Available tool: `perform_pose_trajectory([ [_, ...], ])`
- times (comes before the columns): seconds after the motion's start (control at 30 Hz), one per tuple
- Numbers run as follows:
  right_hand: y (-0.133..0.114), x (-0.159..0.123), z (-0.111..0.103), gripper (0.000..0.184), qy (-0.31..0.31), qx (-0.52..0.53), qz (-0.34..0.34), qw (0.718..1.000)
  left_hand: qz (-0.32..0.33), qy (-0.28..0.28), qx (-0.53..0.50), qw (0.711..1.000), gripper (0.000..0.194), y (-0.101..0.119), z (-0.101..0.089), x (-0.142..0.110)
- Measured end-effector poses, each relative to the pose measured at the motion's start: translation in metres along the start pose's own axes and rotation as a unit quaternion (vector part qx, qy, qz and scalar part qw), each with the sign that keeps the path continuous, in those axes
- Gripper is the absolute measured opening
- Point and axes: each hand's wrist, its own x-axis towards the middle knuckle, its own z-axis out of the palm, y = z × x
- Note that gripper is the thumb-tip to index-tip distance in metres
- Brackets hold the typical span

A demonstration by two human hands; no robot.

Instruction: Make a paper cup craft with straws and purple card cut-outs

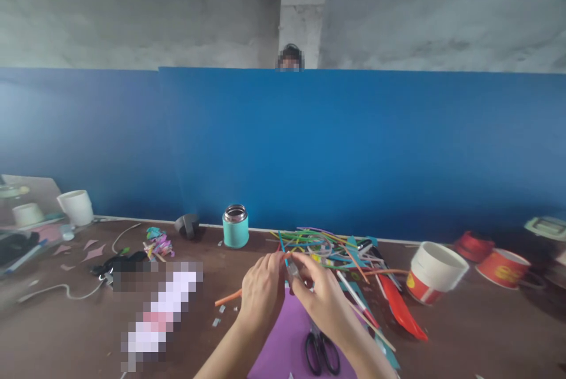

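My left hand [264, 292] and my right hand [321, 295] meet above a purple sheet [283, 343], fingers pinched together. Between them stands a thin blue straw [282, 244], rising from the pinch, and a small grey piece [292, 269] sits at my right fingertips. An orange straw [228, 297] pokes out to the left from behind my left hand. Black scissors [322, 352] lie on the purple sheet under my right wrist. A heap of coloured straws [325, 244] lies just beyond my hands.
A teal jar [235, 226] stands at the foot of the blue partition [354, 149]. A tipped white paper cup [435, 271], red cups [502, 267] and a red strip [400, 308] lie right. White tubs [76, 207], a cable [57, 290] and paper scraps lie left. A person's head shows above the partition.
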Motion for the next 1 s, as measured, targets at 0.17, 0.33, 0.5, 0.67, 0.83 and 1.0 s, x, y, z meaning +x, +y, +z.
perform_pose_trajectory([
  [0.17,-0.002,0.000,-0.001,0.037,-0.002,-0.038,0.025,0.999,-0.020,-0.017,-0.009,1.000,0.028,0.000,-0.001,0.001],
  [0.33,-0.003,-0.001,0.000,0.032,-0.003,-0.058,0.022,0.998,-0.042,-0.009,-0.047,0.998,0.027,-0.002,-0.004,0.003],
  [0.5,0.003,0.001,0.002,0.028,0.017,-0.082,0.002,0.996,-0.091,-0.025,-0.191,0.977,0.031,-0.005,-0.003,0.010],
  [0.67,0.011,0.002,0.004,0.026,0.023,-0.101,-0.004,0.995,-0.142,-0.087,-0.378,0.911,0.040,-0.006,0.002,0.016],
  [0.83,0.014,0.003,0.005,0.026,0.017,-0.097,-0.010,0.995,-0.196,-0.123,-0.454,0.860,0.043,-0.002,-0.005,0.017],
  [1.0,0.012,0.003,0.005,0.024,0.010,-0.104,0.001,0.995,-0.185,-0.110,-0.424,0.880,0.038,-0.002,-0.007,0.017],
])
